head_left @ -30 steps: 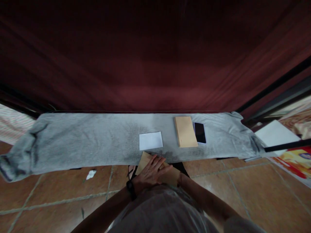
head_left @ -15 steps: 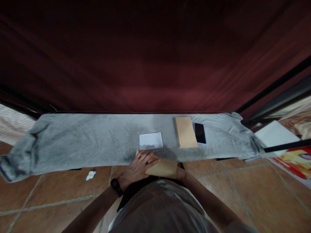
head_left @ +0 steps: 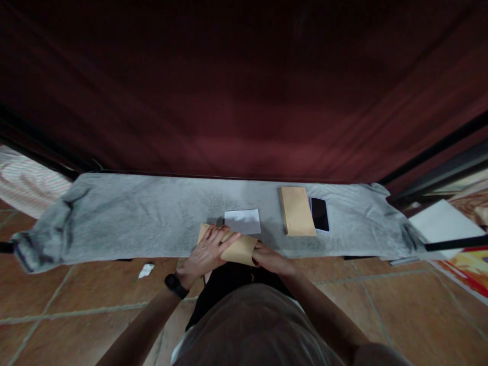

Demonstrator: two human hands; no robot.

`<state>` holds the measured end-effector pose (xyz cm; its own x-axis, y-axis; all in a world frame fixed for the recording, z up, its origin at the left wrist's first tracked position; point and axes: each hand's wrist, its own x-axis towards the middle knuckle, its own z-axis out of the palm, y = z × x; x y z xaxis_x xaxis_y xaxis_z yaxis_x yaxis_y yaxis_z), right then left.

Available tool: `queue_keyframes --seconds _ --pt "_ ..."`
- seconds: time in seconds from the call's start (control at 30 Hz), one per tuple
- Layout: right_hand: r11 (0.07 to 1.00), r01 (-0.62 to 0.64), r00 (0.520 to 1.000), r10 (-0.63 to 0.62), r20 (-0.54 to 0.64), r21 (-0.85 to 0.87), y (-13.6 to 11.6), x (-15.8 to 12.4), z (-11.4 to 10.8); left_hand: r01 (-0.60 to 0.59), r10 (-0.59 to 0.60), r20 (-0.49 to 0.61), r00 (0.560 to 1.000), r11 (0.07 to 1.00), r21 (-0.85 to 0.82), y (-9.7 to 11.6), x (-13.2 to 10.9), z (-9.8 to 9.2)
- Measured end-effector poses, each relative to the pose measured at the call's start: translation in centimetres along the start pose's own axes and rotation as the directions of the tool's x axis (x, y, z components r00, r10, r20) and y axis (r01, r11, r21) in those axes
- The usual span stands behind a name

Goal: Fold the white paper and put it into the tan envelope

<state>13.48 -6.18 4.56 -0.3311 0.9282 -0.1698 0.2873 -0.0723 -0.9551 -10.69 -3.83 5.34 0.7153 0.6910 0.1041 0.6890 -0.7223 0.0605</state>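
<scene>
A brown paper envelope (head_left: 239,249) lies at the near edge of the grey cloth, close to my body. My left hand (head_left: 209,250), with a black watch on its wrist, rests flat across it with the fingers spread. At the envelope's right end, which gapes open, my right hand (head_left: 269,258) has its fingers inside; the fingertips are hidden. Just beyond the envelope is a white card (head_left: 242,221). A stack of brown envelopes (head_left: 298,211) sits to the right, beside a phone (head_left: 319,214) with a dark screen.
The long grey cloth (head_left: 152,218) covers a narrow surface in front of a dark red fabric wall (head_left: 244,101). White scrap paper (head_left: 146,270) lies on the tiled floor at left. At the right are a white board (head_left: 438,226) and a red-yellow package (head_left: 470,269).
The envelope has shifted left and up onto the cloth, with my left hand on it. My right hand has moved left, and its fingers now show at the envelope's opening. The view has shifted slightly.
</scene>
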Motion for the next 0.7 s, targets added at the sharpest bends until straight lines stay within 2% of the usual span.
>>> queue_keyframes --seconds 0.1,0.13,0.17,0.2,0.27,0.3,0.4,0.47,0.53,0.6,0.7 --pt "0.968 -0.012 0.990 -0.024 0.139 0.250 0.0 0.7 -1.0 0.116 -0.115 -0.004 0.993 0.992 0.042 -2.5 -1.3 -0.5" --pt "0.950 -0.017 0.992 -0.023 0.125 0.311 0.4 1.1 -1.4 0.158 -0.157 -0.015 0.987 0.986 0.050 -3.5 -1.8 -0.6" --pt "0.946 -0.007 0.998 -0.015 0.063 0.325 0.9 1.7 -1.7 0.198 -0.196 -0.027 0.980 0.979 0.054 -4.6 -2.2 -0.7" --pt "0.959 0.010 0.999 0.001 -0.038 0.283 1.6 2.4 -1.8 0.232 -0.230 -0.038 0.972 0.971 0.053 -5.5 -2.5 -0.6" --pt "0.996 0.040 0.967 -0.019 -0.255 0.078 2.9 3.8 -1.5 0.279 -0.277 -0.050 0.959 0.959 0.044 -7.3 -2.8 -0.3" --pt "0.999 0.050 0.956 -0.044 -0.291 0.013 3.5 4.6 -1.1 0.292 -0.290 -0.051 0.956 0.956 0.036 -8.0 -2.8 -0.1" --pt "0.947 0.150 0.943 -0.223 -0.246 -0.283 4.8 6.5 0.6 0.303 -0.303 -0.033 0.952 0.953 0.010 -9.3 -2.1 0.8" --pt "0.830 0.193 0.933 -0.320 -0.164 -0.523 5.4 7.2 1.8 0.303 -0.303 0.002 0.953 0.953 -0.008 -9.8 -1.5 1.2" --pt "0.700 0.157 0.935 -0.332 -0.122 -0.697 5.9 7.6 2.7 0.305 -0.304 0.046 0.952 0.952 -0.026 -10.1 -1.0 1.5" --pt "0.596 0.092 0.942 -0.312 -0.124 -0.798 6.4 7.7 3.2 0.307 -0.304 0.078 0.950 0.951 -0.038 -10.4 -0.7 1.7" --pt "0.525 0.047 0.945 -0.298 -0.132 -0.850 7.1 7.8 3.4 0.321 -0.313 0.118 0.942 0.946 -0.050 -11.0 -0.4 1.8"
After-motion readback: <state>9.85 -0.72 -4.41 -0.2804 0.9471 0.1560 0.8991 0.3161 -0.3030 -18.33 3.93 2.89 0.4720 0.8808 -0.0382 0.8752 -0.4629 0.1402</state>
